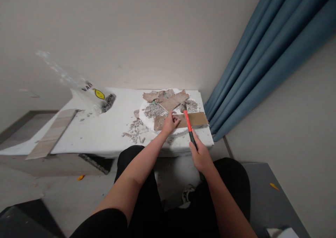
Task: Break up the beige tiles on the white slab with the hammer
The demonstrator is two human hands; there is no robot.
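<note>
My right hand [200, 154] is wrapped round the black grip of a hammer [188, 120] with a red shaft. The hammer's grey head is down among rubble at the right side of a round white plate-like base [143, 117]. My left hand [170, 122] is just left of the hammer, over a flat brown strip [196, 120] lying across the front of the base. Its fingers are curled in, and anything between them is too small to make out. Broken brown slabs [174, 101] and grey crumbled rubble [153, 110] lie behind my left hand.
A white-covered table [105, 136] carries scattered debris [136, 129] left of the base. Further left stand a clear plastic bag [91, 94] with dark grey bits in it and a wood-look plank [54, 133]. A blue curtain [257, 55] hangs at the right.
</note>
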